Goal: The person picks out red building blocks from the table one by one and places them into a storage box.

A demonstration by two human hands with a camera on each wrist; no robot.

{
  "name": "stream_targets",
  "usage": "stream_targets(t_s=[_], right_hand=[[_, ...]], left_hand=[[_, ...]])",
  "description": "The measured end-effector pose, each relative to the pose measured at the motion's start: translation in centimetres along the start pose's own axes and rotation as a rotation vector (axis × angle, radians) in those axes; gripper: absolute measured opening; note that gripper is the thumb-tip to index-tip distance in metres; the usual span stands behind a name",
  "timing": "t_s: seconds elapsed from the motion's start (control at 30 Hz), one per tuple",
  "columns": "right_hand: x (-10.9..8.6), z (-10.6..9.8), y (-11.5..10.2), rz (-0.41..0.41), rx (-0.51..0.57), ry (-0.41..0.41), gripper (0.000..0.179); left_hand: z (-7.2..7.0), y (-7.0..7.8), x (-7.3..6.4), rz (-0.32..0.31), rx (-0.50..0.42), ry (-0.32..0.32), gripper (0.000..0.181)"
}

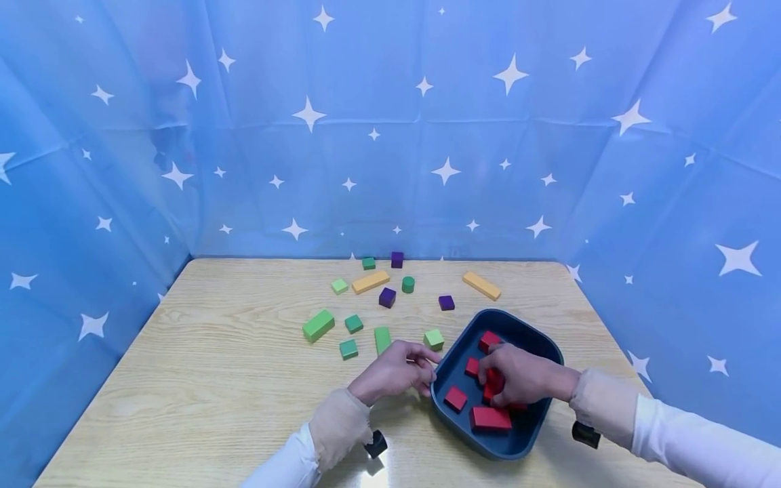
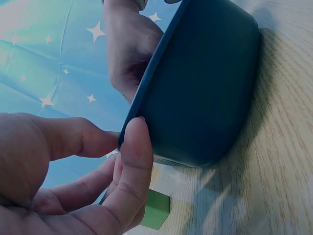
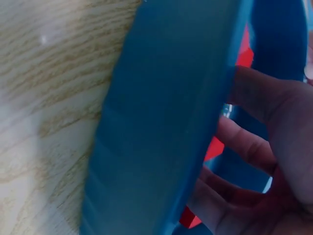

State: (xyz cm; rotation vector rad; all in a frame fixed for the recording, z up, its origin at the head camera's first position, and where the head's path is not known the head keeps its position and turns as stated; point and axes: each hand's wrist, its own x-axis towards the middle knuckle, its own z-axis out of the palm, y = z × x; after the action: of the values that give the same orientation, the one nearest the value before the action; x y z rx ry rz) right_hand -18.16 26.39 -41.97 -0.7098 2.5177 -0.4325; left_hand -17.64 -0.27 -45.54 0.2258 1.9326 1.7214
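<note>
A dark blue bin (image 1: 451, 423) holds several red blocks, among them a long one (image 1: 491, 419) and a small one (image 1: 455, 398). My left hand (image 1: 399, 371) pinches the bin's near-left rim between thumb and finger, as the left wrist view also shows. Inside the bin, my right hand (image 1: 526, 376) has its thumb and fingers around a red block (image 1: 495, 381) that looks rounded. In the right wrist view, the bin's wall (image 3: 166, 117) hides the fingertips of that hand. Just left of the bin lies a light green block (image 1: 434, 339).
Left of and behind the bin, green blocks (image 1: 318, 326), a green cylinder (image 1: 408, 285), purple blocks (image 1: 387, 297) and two orange bars (image 1: 482, 286) lie scattered on the wooden table (image 1: 201, 379). A blue star-patterned curtain (image 1: 378, 156) encloses the table's back and sides.
</note>
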Motion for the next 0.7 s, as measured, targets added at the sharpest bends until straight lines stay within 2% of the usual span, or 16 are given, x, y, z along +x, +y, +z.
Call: stream_targets(t_s=[0.23,0.47,0.6,0.7], right_hand=[[0.1,0.6,-0.4,0.032,-0.029,0.04,0.025],[0.2,0.9,-0.5,0.04,-0.041,0.041,0.024],[0.0,0.3,-0.7,0.03,-0.054,0.024,0.023],[-0.2,-0.8,-1.2,-0.016,-0.102,0.057,0.025]], left_hand=[[0.0,0.0,0.0,0.003,0.007,0.001,0.031],[0.0,-0.1,-0.1,0.012,0.033,0.0,0.03],[-0.2,-0.1,-0.3,0.019,0.05,-0.017,0.029],[-0.9,0.3,-0.5,0.042,0.09,-0.026,0.023]])
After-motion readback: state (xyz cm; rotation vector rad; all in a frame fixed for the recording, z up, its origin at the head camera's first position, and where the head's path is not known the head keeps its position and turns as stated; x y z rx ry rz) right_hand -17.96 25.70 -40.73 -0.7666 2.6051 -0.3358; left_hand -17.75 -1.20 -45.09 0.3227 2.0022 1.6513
